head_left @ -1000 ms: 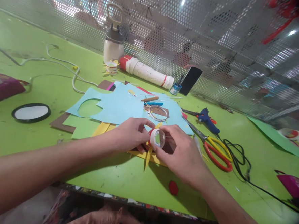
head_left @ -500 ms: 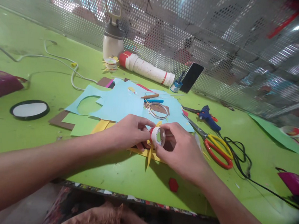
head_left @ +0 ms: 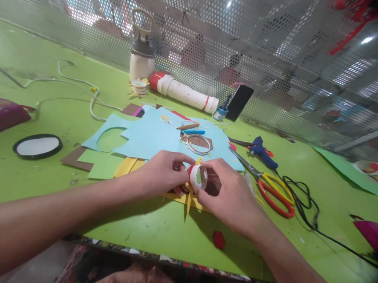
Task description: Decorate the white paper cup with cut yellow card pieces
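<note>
Both my hands meet over the middle of the green table (head_left: 45,179). My right hand (head_left: 228,197) is closed round a small roll of tape (head_left: 198,176), white with a red edge, held upright. My left hand (head_left: 161,174) pinches at the roll's left rim with thumb and forefinger. Under the hands lies a yellow paper cut-out (head_left: 188,199) with pointed strips. Behind it spread light blue paper sheets (head_left: 151,135), one with a round hole cut out.
Scissors with red and yellow handles (head_left: 269,187) lie right of my hands, beside a blue glue gun (head_left: 262,149) and black cable (head_left: 303,204). At the back stand a bottle (head_left: 142,53), a stack of cups (head_left: 185,92) and a phone (head_left: 240,103). A round mirror (head_left: 37,146) lies left.
The hands stay together on the tape roll, turning it slightly. The view shifted a little; nothing else on the table moved.
</note>
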`<state>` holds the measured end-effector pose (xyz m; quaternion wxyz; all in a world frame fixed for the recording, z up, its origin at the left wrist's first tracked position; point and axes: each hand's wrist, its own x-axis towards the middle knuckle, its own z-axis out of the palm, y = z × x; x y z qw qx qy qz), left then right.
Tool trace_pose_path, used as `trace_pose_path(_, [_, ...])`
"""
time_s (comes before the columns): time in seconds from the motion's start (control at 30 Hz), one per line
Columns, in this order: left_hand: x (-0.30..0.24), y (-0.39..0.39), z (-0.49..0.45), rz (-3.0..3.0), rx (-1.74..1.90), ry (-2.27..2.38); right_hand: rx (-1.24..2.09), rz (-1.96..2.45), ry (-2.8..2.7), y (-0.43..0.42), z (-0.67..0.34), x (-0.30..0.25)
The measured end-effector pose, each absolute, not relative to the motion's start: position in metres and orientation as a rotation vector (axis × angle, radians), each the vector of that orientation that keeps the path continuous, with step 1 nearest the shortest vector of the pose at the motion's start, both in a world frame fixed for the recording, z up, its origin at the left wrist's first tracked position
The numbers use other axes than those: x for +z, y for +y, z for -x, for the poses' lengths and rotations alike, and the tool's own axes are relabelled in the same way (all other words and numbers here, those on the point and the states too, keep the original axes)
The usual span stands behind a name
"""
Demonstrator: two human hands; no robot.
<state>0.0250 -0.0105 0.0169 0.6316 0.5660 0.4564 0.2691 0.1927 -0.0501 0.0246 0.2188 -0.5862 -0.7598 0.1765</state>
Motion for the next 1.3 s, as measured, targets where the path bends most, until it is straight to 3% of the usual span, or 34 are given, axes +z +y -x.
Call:
trace_pose_path(0.5, [0.015, -0.009, -0.023, -1.371, 0.591, 1.024, 0.505, 1.553, -2.134, -0.049, -0.195, 0.024])
trace_pose_path(1.07, [0.018, -0.012, -0.022, -1.248, 0.795, 0.849, 0.223, 1.345, -2.005, -0.056, -0.195, 0.031])
trace_pose_path(1.3, [0.019, -0.013, -0.02, -1.26, 0.838, 0.716, 0.754, 1.458, -1.67, -0.049, -0.209, 0.04])
